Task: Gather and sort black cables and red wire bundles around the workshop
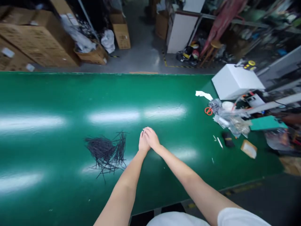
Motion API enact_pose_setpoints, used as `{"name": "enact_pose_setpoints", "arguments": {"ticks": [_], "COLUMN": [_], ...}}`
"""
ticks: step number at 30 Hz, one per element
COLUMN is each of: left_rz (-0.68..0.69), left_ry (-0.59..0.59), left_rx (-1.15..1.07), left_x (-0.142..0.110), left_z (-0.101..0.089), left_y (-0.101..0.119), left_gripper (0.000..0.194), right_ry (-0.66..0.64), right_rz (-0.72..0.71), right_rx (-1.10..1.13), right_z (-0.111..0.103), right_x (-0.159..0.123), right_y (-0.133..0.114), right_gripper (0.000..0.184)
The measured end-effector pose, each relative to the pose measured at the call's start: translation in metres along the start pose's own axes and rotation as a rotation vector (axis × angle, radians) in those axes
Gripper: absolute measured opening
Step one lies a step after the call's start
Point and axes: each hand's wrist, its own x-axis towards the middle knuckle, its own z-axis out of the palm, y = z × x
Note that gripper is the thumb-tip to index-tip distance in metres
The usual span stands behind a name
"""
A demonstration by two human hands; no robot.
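My left hand (143, 143) and my right hand (152, 138) rest together on the green tabletop (105, 92), near its middle. The right hand overlaps the left, covering part of its fingers. Both hands look flat, with fingers stretched forward, and no object shows in them. To their left lies a loose pile of thin black strips (103, 150), too fine to name for certain. Most of the strips lie tangled in one heap; a smaller bunch stands out on its right side, and a few stray ends point toward me. Neither hand touches the pile.
At the right lie orange-handled scissors (208, 111), clear plastic bags (235, 121), a white pen-like stick (220, 142), a black bundle (228, 139) and a small brown-and-white packet (249, 149). A white box (236, 82) stands behind them. Cardboard boxes (39, 37) are stacked beyond the far edge.
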Motion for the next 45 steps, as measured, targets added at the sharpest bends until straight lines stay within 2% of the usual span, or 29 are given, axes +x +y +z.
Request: {"name": "enact_pose_setpoints", "arguments": {"ticks": [3, 7, 9, 11, 13, 15, 18, 20, 22, 23, 24, 25, 26, 28, 30, 32, 33, 35, 38, 41, 43, 45], "left_rz": [0.004, -0.015, 0.004, 0.022, 0.014, -0.017, -0.065, -0.119, -0.203, -0.243, -0.272, -0.289, -0.294, -0.285, -0.275, -0.280, -0.286, -0.294, -0.296, -0.319, -0.350, -0.370], "left_ry": [0.024, -0.007, -0.014, -0.009, -0.019, -0.053, -0.120, -0.121, -0.076, -0.050, -0.029, -0.015, -0.009, -0.009, -0.015, -0.027, -0.036, -0.061, -0.118, -0.154, -0.169, -0.188], "left_rx": [-0.076, -0.063, -0.039, -0.032, -0.024, -0.014, -0.025, -0.028, -0.017, -0.009, -0.003, 0.001, 0.006, 0.016, 0.031, 0.053, 0.065, 0.080, 0.071, 0.043, 0.013, -0.038], "left_x": [0.003, -0.003, -0.020, -0.051, -0.098, -0.154, -0.226, -0.259, -0.280, -0.287, -0.292, -0.294, -0.295, -0.295, -0.294, -0.294, -0.294, -0.295, -0.293, -0.289, -0.289, -0.290], "left_z": [-0.013, -0.020, -0.017, -0.012, -0.007, -0.001, 0.007, 0.011, 0.011, 0.011, 0.011, 0.011, 0.012, 0.014, 0.017, 0.020, 0.020, 0.020, 0.018, 0.015, 0.013, 0.013], "left_y": [-0.002, -0.001, 0.004, 0.011, 0.022, 0.039, 0.066, 0.078, 0.085, 0.087, 0.089, 0.090, 0.090, 0.090, 0.090, 0.089, 0.089, 0.090, 0.091, 0.091, 0.092, 0.096], "left_gripper": [0.059, 0.060, 0.061, 0.064, 0.065, 0.064, 0.061, 0.059, 0.058, 0.059, 0.059, 0.060, 0.060, 0.062, 0.063, 0.066, 0.067, 0.069, 0.070, 0.070, 0.070, 0.070], "right_ry": [0.066, 0.039, 0.096, 0.170, 0.224, 0.271, 0.334, 0.273, 0.114, 0.054, 0.038, 0.076, 0.158, 0.344, 0.428, 0.389, 0.342, 0.239, 0.085, -0.079, -0.223, -0.359], "right_rz": [0.176, 0.403, 0.527, 0.642, 0.733, 0.802, 0.828, 0.730, 0.540, 0.454, 0.411, 0.433, 0.522, 0.810, 1.020, 1.016, 0.950, 0.773, 0.549, 0.412, 0.308, 0.226], "right_rx": [-0.144, -0.306, -0.383, -0.445, -0.467, -0.467, -0.483, -0.469, -0.417, -0.399, -0.401, -0.426, -0.464, -0.513, -0.489, -0.439, -0.411, -0.332, -0.176, -0.050, 0.058, 0.164], "right_z": [-0.058, -0.134, -0.169, -0.204, -0.235, -0.253, -0.244, -0.229, -0.225, -0.231, -0.242, -0.257, -0.275, -0.309, -0.327, -0.316, -0.300, -0.251, -0.153, -0.061, -0.023, -0.007], "right_x": [-0.077, -0.232, -0.296, -0.333, -0.345, -0.335, -0.303, -0.287, -0.281, -0.282, -0.285, -0.291, -0.299, -0.319, -0.334, -0.337, -0.332, -0.312, -0.264, -0.210, -0.178, -0.159], "right_y": [0.035, 0.073, 0.083, 0.098, 0.120, 0.142, 0.157, 0.150, 0.141, 0.141, 0.144, 0.151, 0.161, 0.183, 0.199, 0.201, 0.194, 0.166, 0.093, 0.009, -0.036, -0.063], "right_gripper": [0.046, 0.049, 0.051, 0.052, 0.054, 0.055, 0.059, 0.059, 0.057, 0.056, 0.056, 0.056, 0.057, 0.059, 0.063, 0.065, 0.067, 0.068, 0.068, 0.068, 0.066, 0.063]}}
